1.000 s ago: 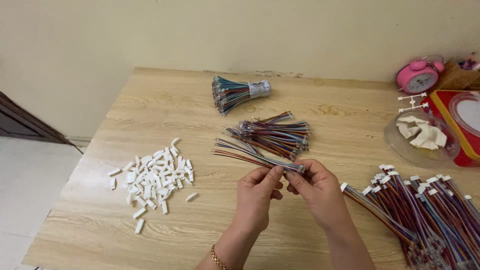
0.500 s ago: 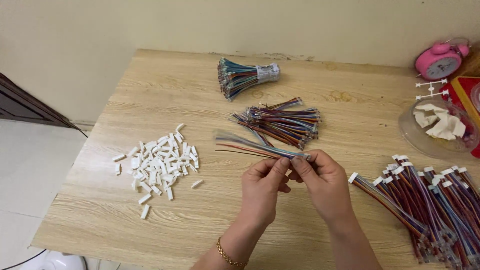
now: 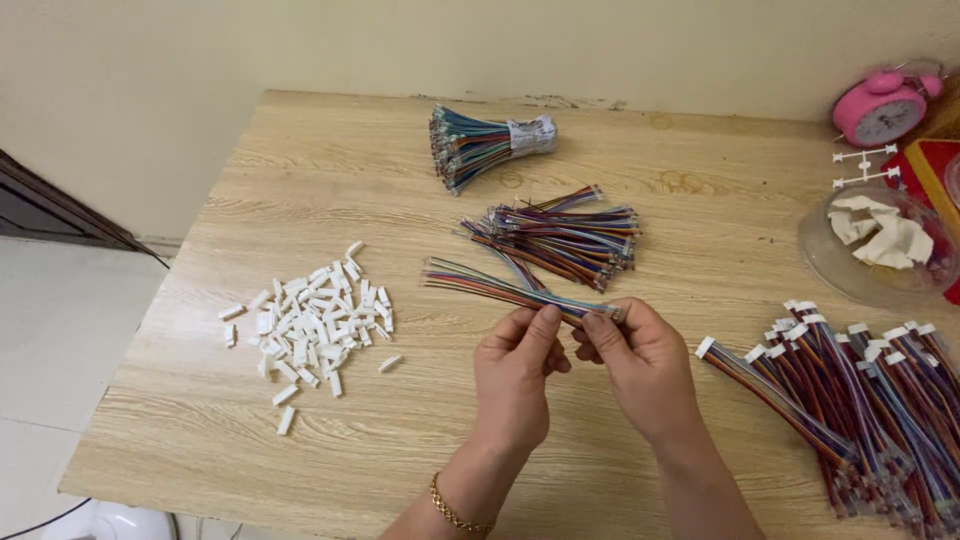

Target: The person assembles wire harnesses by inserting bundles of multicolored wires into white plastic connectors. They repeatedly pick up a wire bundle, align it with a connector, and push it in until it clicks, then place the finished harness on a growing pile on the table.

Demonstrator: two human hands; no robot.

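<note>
Both hands meet above the middle of a light wooden table (image 3: 300,180). Left hand (image 3: 515,375) pinches a flat strip of multicoloured wires (image 3: 500,288) between thumb and fingertips, near the strip's right end. Right hand (image 3: 640,365) pinches the same end just beside it, thumb and forefinger closed on the wire tips. The strip stretches away to the left from the hands, low over the tabletop; whether its far end touches the wood cannot be told.

Behind the hands lies a loose heap of similar coloured wire strips (image 3: 560,235). Farther back sits a taped bundle of wires (image 3: 485,145), fanned out at its left end. To the left, well apart from the hands, small white plastic connector housings (image 3: 305,325) lie scattered in a pile. At the right edge lies a large pile of wire strips with white connectors fitted (image 3: 860,400).

A clear shallow plastic dish (image 3: 830,270) stands at the right, holding crumpled white scraps (image 3: 885,235). Behind it is a pink alarm clock (image 3: 880,110). A gold bracelet (image 3: 455,512) circles the left wrist.
</note>
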